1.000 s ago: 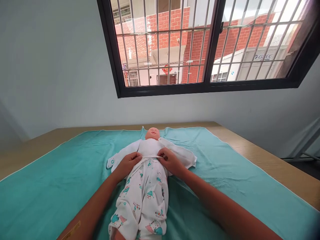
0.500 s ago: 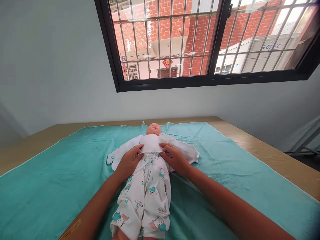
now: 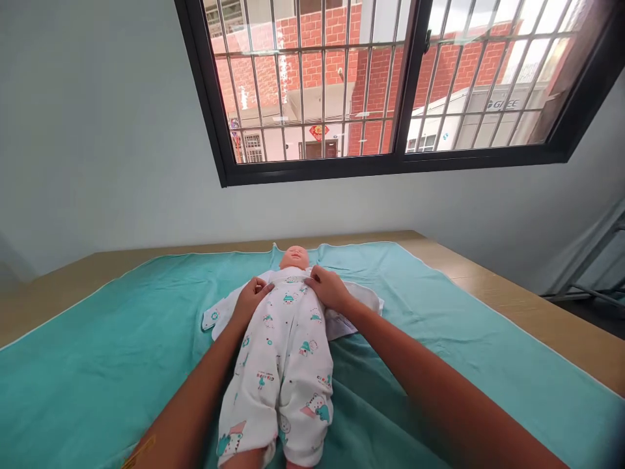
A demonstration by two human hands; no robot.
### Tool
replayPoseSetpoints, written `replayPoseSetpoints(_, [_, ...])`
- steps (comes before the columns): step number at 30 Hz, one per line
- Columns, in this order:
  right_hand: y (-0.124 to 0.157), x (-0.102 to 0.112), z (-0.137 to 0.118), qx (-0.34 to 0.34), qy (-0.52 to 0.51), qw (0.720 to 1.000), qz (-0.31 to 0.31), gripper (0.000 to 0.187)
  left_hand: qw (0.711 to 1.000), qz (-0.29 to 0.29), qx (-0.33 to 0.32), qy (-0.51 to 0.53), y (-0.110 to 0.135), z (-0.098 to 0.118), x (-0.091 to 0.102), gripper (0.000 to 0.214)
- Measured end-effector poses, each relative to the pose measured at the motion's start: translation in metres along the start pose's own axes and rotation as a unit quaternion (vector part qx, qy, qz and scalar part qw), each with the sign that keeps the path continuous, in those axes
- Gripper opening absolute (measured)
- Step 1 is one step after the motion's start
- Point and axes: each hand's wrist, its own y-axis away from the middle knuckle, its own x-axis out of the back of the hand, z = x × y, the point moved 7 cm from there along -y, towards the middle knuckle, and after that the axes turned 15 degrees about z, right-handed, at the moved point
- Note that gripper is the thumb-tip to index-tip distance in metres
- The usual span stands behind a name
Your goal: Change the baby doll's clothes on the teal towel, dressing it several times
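A baby doll [image 3: 294,257] lies on its back, head toward the wall. White printed pants [image 3: 288,345] cover its legs and reach up to the chest, their waistband close under the chin. Beneath them a white top [image 3: 364,298] spreads out at both sides. My left hand [image 3: 252,296] is closed at the left end of the waistband, gripping the pants' edge. At the other end my right hand [image 3: 327,288] pinches the waistband with fingers curled. The doll's feet are cut off by the lower frame edge.
A teal blanket [image 3: 146,345] lies under the doll, wrinkled around it. It covers most of a wooden table [image 3: 488,299], which meets a white wall. Above is a black-framed window [image 3: 317,170] with bars. A metal frame [image 3: 586,260] stands at far right.
Both hands have pulled the pants' waistband from the doll's waist up over the chest, covering most of the top's front. The view has shifted slightly.
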Motion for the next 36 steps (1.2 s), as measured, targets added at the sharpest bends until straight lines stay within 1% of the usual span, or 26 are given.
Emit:
replayPoseSetpoints(2, [0.006,-0.002,0.009,-0.035,-0.061,0.997,0.020,0.021,0.997,-0.025,0.044,0.050,0.006,-0.007,0.000,0.039])
replayPoseSetpoints(5, [0.018,-0.002,0.015,-0.048,-0.124,0.990,0.036,0.023,0.981,-0.110,0.112,0.110,0.019,-0.013,0.001,0.039])
replayPoseSetpoints(8, [0.026,-0.001,0.015,-0.053,-0.154,0.987,0.013,0.024,0.956,-0.184,0.165,0.159,0.028,-0.013,0.004,0.033])
replayPoseSetpoints(10, [0.030,0.002,0.014,-0.055,-0.159,0.986,0.001,0.027,0.948,-0.202,0.174,0.176,0.031,-0.012,0.007,0.030])
replayPoseSetpoints(12, [0.034,0.004,0.016,-0.064,-0.157,0.985,-0.002,0.030,0.953,-0.186,0.165,0.174,0.033,-0.012,0.009,0.029])
replayPoseSetpoints(14, [0.041,0.005,0.021,-0.085,-0.157,0.984,-0.012,0.033,0.965,-0.145,0.151,0.158,0.035,-0.011,0.011,0.030])
replayPoseSetpoints(16, [0.049,0.004,0.025,-0.103,-0.157,0.982,-0.035,0.035,0.976,-0.098,0.139,0.133,0.040,-0.009,0.014,0.032])
replayPoseSetpoints(18, [0.056,0.005,0.025,-0.099,-0.159,0.981,-0.052,0.036,0.985,-0.059,0.125,0.100,0.046,-0.006,0.019,0.034])
replayPoseSetpoints(20, [0.060,0.008,0.022,-0.085,-0.166,0.981,-0.054,0.035,0.991,-0.036,0.112,0.068,0.053,-0.003,0.025,0.035])
replayPoseSetpoints(23, [0.061,0.011,0.020,-0.074,-0.191,0.977,-0.059,0.030,0.993,-0.040,0.105,0.047,0.059,0.000,0.033,0.039])
replayPoseSetpoints(26, [0.058,0.013,0.019,-0.060,-0.227,0.970,-0.058,0.020,0.989,-0.084,0.101,0.064,0.061,-0.003,0.033,0.045])
replayPoseSetpoints(28, [0.054,0.015,0.019,-0.050,-0.248,0.966,-0.046,0.017,0.987,-0.102,0.091,0.081,0.059,-0.005,0.031,0.044])
replayPoseSetpoints(32, [0.050,0.016,0.016,-0.033,-0.245,0.968,-0.035,0.009,0.987,-0.078,0.086,0.107,0.054,-0.012,0.027,0.032])
replayPoseSetpoints(36, [0.049,0.016,0.012,-0.025,-0.184,0.982,-0.022,0.004,0.990,-0.054,0.071,0.112,0.048,-0.013,0.022,0.029])
